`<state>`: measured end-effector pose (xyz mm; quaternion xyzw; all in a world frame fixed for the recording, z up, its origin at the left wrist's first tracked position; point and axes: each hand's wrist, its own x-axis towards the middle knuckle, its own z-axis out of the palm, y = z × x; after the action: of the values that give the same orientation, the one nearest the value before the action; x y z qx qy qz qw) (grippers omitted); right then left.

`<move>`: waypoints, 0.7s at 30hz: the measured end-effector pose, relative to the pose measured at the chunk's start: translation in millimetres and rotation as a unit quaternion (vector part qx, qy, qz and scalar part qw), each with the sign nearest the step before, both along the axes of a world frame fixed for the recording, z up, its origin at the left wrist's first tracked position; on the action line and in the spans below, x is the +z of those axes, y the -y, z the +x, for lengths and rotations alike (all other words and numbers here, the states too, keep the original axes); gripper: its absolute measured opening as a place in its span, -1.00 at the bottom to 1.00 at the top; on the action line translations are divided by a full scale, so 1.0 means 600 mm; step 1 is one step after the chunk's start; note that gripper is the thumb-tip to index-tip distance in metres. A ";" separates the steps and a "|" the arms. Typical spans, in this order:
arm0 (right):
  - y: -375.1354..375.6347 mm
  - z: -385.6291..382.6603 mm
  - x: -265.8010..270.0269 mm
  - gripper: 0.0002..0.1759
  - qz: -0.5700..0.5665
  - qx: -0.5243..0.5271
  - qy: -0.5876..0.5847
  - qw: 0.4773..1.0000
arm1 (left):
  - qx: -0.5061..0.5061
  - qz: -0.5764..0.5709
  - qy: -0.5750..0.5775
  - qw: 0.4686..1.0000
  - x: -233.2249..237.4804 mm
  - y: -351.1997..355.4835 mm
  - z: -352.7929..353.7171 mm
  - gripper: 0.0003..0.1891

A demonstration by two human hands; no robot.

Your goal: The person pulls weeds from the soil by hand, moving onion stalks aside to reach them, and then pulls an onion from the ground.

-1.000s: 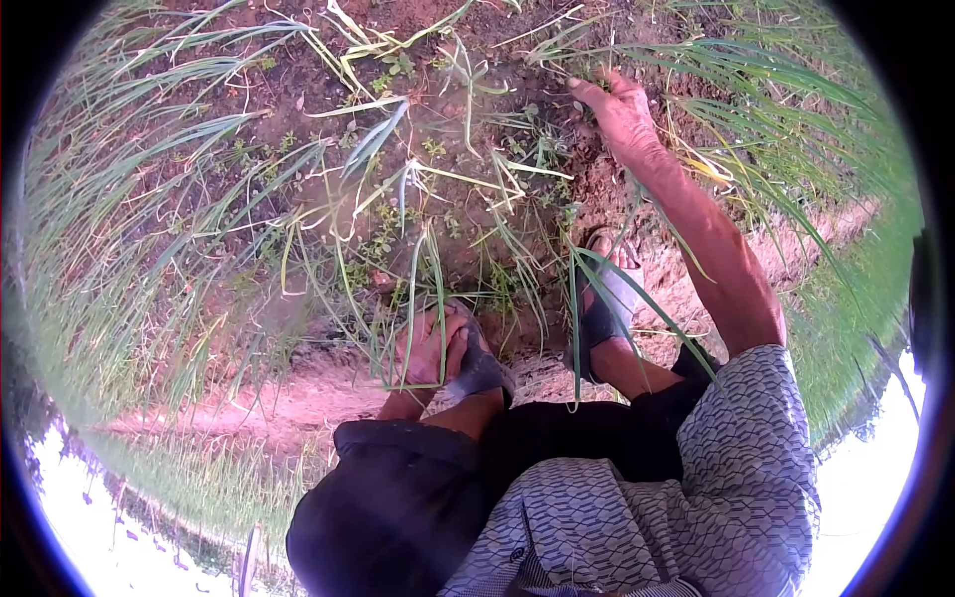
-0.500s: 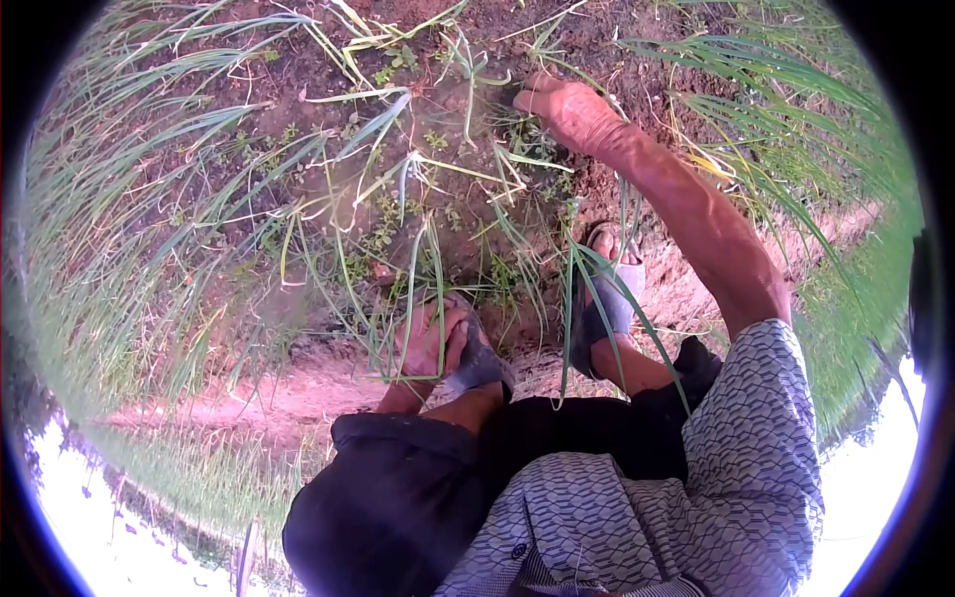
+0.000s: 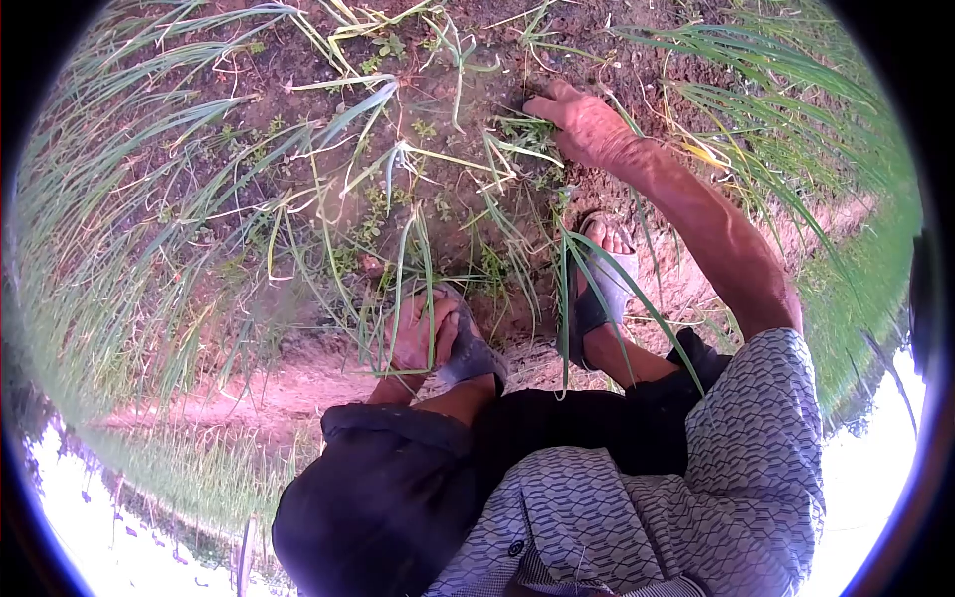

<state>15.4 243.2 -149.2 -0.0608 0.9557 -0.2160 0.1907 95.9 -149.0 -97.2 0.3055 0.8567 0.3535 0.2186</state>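
On crumbly soil, low weeds stand beside your right hand; thin, bent leaves cross your left hand by a grey sandal; whether either's fingers grip, I cannot tell

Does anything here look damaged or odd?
Yes: a yellow leaf stands out among green leaves beside the right forearm, perhaps withering. Several plants in the middle have sharply bent, drooping leaves too.

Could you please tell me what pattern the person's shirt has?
The shirt has a dark, scale-like geometric pattern on pale grey; the head view shows it best.
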 end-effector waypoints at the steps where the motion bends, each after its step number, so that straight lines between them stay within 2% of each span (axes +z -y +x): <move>1: 0.008 0.003 -0.015 -0.55 0.004 0.007 -0.019 1.000 | -0.002 -0.002 0.005 1.000 0.003 -0.001 -0.002 -0.77; 2: 0.013 0.003 -0.029 -0.57 0.007 0.016 -0.040 0.999 | -0.002 -0.006 0.008 1.000 0.005 -0.002 -0.003 -0.77; 5: 0.018 -0.006 -0.050 -0.65 -0.063 -0.059 -0.020 0.996 | 0.001 -0.008 -0.022 1.000 0.001 0.001 0.003 -0.78; 6: 0.024 -0.010 -0.030 -0.72 -0.099 -0.125 -0.098 0.982 | -0.001 -0.014 -0.016 1.000 0.000 0.002 0.000 -0.78; 7: 0.031 -0.032 0.022 -0.74 -0.089 -0.187 -0.009 0.978 | -0.001 -0.019 -0.007 1.000 0.002 0.001 0.000 -0.77; 9: 0.032 -0.046 0.062 -0.73 -0.049 -0.217 0.096 0.970 | 0.007 0.015 0.003 1.000 0.011 -0.009 -0.002 -0.76; 11: 0.022 -0.062 0.046 -0.68 0.005 -0.149 0.111 0.983 | 0.006 -0.005 0.010 1.000 0.006 -0.004 0.000 -0.77; 14: 0.026 -0.060 0.000 -0.49 -0.031 -0.120 0.011 0.992 | 0.003 -0.014 -0.002 1.000 0.002 0.002 0.002 -0.78; 17: 0.057 -0.090 -0.016 -0.76 -0.035 -0.184 -0.125 0.974 | -0.002 -0.006 -0.002 1.000 0.002 0.000 0.001 -0.76; 20: 0.066 -0.117 -0.046 -0.76 -0.030 -0.220 -0.087 0.971 | 0.011 -0.002 0.010 1.000 0.001 0.002 0.004 -0.77; 21: 0.071 -0.121 -0.032 -0.79 -0.036 -0.248 -0.076 0.965 | 0.002 -0.014 -0.020 1.000 0.002 0.001 0.004 -0.76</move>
<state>-57.0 200.4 -168.4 0.1547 0.9441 -0.2858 0.0552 98.4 -149.8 -96.2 0.3080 0.8663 0.3358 0.2046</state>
